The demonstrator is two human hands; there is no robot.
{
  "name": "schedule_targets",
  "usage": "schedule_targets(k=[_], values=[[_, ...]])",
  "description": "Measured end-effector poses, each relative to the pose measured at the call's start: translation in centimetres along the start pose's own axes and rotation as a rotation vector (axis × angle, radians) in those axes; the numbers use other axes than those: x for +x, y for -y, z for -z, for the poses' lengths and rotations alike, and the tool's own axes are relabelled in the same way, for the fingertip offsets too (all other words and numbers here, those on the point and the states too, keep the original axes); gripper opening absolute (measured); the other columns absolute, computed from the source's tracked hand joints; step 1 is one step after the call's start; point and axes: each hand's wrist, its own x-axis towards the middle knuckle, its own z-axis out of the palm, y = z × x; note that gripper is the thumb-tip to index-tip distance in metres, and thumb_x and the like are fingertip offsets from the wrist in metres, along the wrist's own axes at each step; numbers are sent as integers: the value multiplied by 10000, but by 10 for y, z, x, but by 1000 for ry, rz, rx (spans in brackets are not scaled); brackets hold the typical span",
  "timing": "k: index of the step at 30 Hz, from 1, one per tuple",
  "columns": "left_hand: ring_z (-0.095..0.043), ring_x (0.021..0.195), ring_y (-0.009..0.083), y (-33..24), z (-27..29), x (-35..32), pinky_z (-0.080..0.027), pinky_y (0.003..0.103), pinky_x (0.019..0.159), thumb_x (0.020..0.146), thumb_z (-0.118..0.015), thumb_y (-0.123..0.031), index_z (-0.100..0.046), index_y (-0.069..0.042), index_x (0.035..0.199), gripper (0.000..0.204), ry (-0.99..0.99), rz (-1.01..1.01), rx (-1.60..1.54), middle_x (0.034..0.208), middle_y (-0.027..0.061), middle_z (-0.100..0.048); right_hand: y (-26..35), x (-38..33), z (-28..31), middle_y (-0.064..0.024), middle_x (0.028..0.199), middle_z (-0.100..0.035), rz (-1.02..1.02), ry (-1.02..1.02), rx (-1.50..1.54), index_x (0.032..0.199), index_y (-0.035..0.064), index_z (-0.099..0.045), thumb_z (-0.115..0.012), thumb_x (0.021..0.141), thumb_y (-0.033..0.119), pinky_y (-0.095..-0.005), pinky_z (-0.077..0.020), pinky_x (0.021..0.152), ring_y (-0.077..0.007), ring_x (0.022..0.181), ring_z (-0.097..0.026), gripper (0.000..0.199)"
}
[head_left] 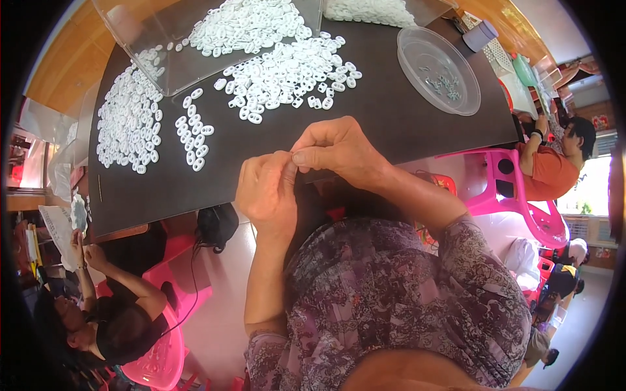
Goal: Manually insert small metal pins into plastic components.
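My left hand (pixel 266 192) and my right hand (pixel 344 150) meet at the fingertips just past the table's near edge. Both are closed in a pinch; whatever is between the fingers is hidden or too small to name. Beyond them lies a heap of small white oval plastic pieces with two holes (pixel 270 75). To the left, a short cluster of such pieces (pixel 191 130) sits apart, beside another large heap (pixel 127 120). A round clear plastic dish (pixel 407 62) at the right holds several small greyish metal-looking bits (pixel 445 86).
A clear plastic box (pixel 173 81) lies at the far side, white pieces spilling from it. Next to it is a bag of white pieces (pixel 368 10). A purple-lidded container (pixel 480 36) stands far right. Co-workers sit left (pixel 124 319) and right (pixel 554 163) near pink chairs (pixel 499 189).
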Motion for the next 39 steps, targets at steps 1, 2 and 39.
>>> schedule_targets(k=[1, 2, 39], values=[[-517, 628, 137, -1, 3, 1, -420, 247, 567, 742, -670, 7, -634, -23, 827, 97, 60, 126, -77, 715, 40, -553, 1, 0, 0, -54, 752, -621, -2, -1, 1, 835, -33, -633, -627, 792, 51, -222, -457, 634, -91, 695, -565, 95], [-524, 622, 147, -1, 6, 2, -425, 255, 559, 726, -674, 15, -645, -32, 837, 124, 120, 253, -153, 711, 45, -562, 4, -1, 1, -53, 747, -620, -40, -16, 21, 825, -29, -633, -625, 789, 48, -220, -456, 638, -91, 695, -565, 86], [-522, 637, 70, 5, 10, -8, -415, 180, 572, 845, -612, -62, -591, 39, 927, 132, 20, 637, -745, 763, 43, -607, -4, 3, -14, -42, 811, -625, 61, -49, -74, 870, -38, -609, -602, 807, 34, -202, -465, 655, -64, 753, -571, 96]])
